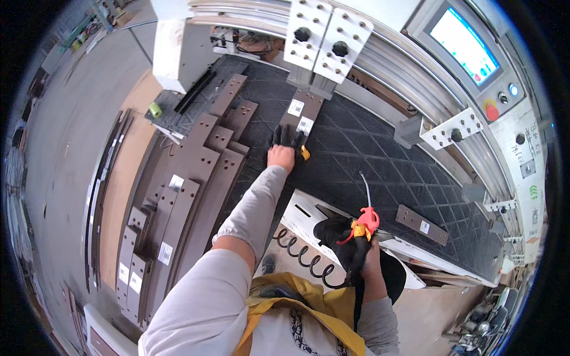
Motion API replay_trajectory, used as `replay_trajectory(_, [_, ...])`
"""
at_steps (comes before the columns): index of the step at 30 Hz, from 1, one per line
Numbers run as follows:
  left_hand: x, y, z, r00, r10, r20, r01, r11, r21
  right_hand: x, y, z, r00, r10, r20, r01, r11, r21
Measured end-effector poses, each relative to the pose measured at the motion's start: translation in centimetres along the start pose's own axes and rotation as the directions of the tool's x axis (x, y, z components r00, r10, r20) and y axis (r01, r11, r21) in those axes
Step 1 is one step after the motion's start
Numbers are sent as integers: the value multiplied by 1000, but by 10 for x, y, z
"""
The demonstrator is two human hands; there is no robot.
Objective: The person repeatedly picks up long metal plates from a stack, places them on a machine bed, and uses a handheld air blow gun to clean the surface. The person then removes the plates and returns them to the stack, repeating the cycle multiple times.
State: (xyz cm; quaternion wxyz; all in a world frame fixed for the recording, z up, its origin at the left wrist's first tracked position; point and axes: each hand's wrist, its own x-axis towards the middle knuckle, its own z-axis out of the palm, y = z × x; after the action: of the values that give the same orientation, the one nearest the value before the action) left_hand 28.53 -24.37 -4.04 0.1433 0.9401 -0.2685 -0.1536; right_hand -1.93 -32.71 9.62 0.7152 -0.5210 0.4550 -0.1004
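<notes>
My left hand point(284, 147), in a black fingerless-looking glove, reaches forward with its fingers stretched out over the near end of a brown drilled board point(307, 105). Two white labels show on that board, whose near end my hand hides. A small yellow patch sits beside the thumb. Closer to my body, my right hand point(360, 246) is wrapped round a red air blow gun point(369, 219). Its thin pale nozzle points up and away over the black worktop point(350, 142).
Stacked brown boards point(196, 154) with holes lie on my left. White clamp plates point(328, 38) stand over the board's far end. A shorter brown strip point(421, 225) lies at right. Also here are a coiled black hose point(303, 258), a control screen point(463, 44) and a red knob point(491, 111).
</notes>
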Motion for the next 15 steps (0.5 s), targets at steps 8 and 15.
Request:
replay_trajectory(8, [66,5,18,937,139,-320,-115,989,91,6,17,-15,998,15,63,-21,995,99])
replay_trajectory(15, [59,12,-1,998,40,-51,-38,998,49,8,24,-17,966,-224,129,248,946,-210])
